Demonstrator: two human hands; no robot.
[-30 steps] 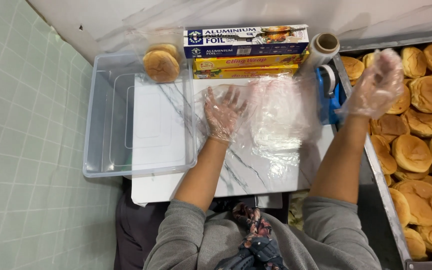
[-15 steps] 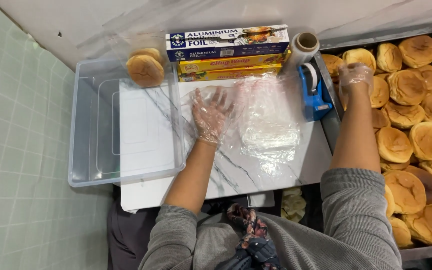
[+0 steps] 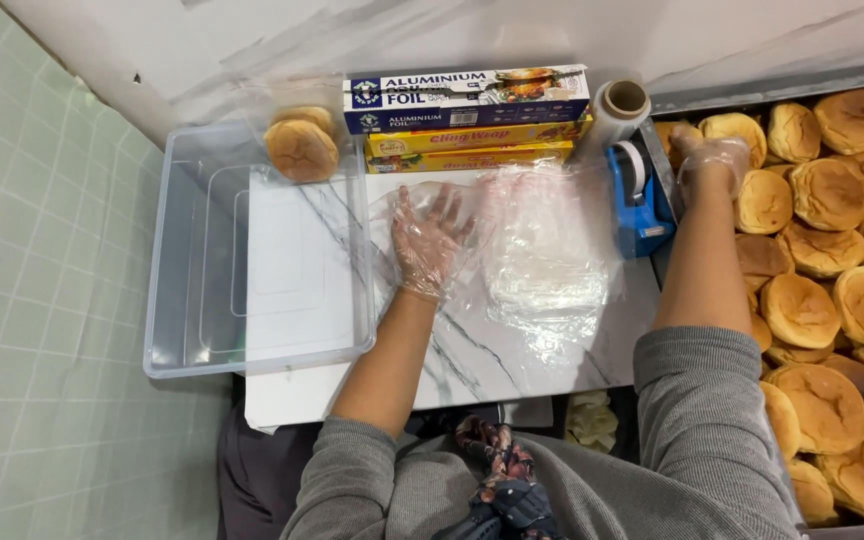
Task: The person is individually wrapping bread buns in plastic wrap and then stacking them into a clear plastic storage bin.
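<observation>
Pressing flat with fingers spread, the gloved left hand pins a sheet of clear cling film to the marble board, seemingly to keep it from lifting. At about two o'clock, the gloved right hand reaches into the tray of buns, fingers curled over one bun; whether it grips is unclear. A blue tape dispenser stands between film and tray. Foil and wrap boxes sit at twelve o'clock, a clear plastic tub at nine, with bagged buns at its far corner.
</observation>
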